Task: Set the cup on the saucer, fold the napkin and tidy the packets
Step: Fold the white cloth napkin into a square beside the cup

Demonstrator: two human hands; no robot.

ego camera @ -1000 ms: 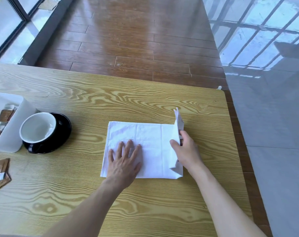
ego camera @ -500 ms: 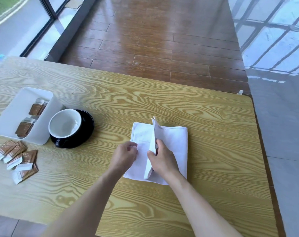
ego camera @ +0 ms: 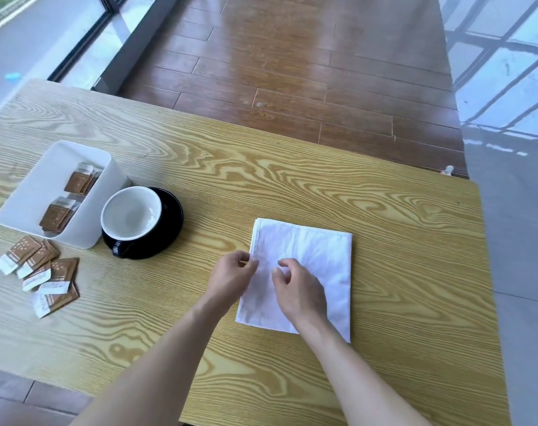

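Yellow wood-grain table [ego camera: 292,186] fills most of the frame, w/ brown plank floor across the top and grey tile at right.

Centre-right: white cloth napkin [ego camera: 317,256], folded into a tall rectangle, lies flat on the table, a bit wrinkled, hemmed edges stacked along its left side. Left hand [ego camera: 231,276] sits at the napkin's left edge, about mid-height, thumb and fingertips pinched on the hem there. Right hand [ego camera: 297,289] is over the napkin's middle-lower part, fingers curled loosely, palm down; can't tell if it presses the cloth or just hovers, and it isn't gripping anything visible. Both bare forearms come in from the bottom of the frame.

Left of centre: white-lined cup [ego camera: 131,212], empty, stands on a glossy black saucer [ego camera: 172,219], its dark handle pointing toward the lower edge of the frame. Just left of the saucer, touching or nearly so, is a white rectangular plastic bin [ego camera: 92,229] w/ two bunches of brown packets in bin [ego camera: 69,195] standing along its right wall.

Lower left, near the bin's front corner: approx five or six loose brown-and-white packets [ego camera: 45,278] lie in an overlapping heap on the table.
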